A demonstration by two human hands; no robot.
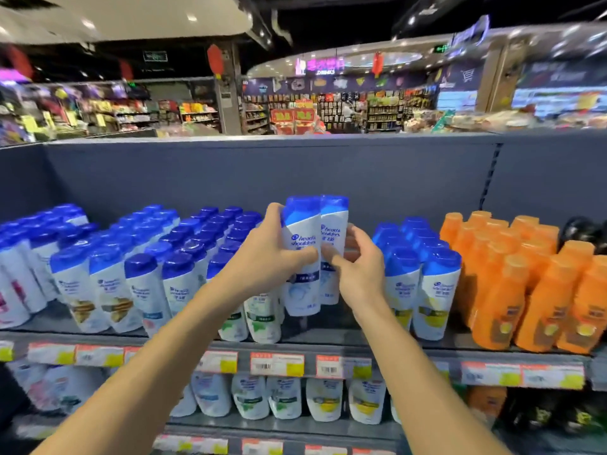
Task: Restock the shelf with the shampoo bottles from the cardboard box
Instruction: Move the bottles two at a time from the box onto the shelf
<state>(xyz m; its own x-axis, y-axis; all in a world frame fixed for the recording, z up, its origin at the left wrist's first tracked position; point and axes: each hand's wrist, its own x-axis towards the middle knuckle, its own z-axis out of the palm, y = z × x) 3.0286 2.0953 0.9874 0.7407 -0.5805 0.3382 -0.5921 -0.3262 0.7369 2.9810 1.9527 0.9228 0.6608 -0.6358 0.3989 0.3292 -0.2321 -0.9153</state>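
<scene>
Two white shampoo bottles with blue caps are held side by side, upright, above the top shelf (pixel 328 348) in the gap between the stocked rows. Left hand (pixel 272 254) grips the left bottle (pixel 300 244), thumb across the label, fingers curled round its left side and top. Right hand (pixel 356 267) pinches the right bottle (pixel 333 231), thumb on the front label, fingers wrapped behind its right edge. The two bottles touch along their sides; their bases hang clear of the shelf surface, just above the front row.

Left of the gap: dense rows of blue-capped bottles (pixel 144 277) standing upright, labels facing out. Right of the gap: a smaller block of blue-capped bottles with yellow labels (pixel 423 290), then orange bottles (pixel 532 290), then dark bottles (pixel 581 229) at the far right edge. Price tags (pixel 277 364) run along the shelf lip. The lower shelf holds white refill pouches (pixel 285 397). Store aisles in the background are blurred. The cardboard box is out of view.
</scene>
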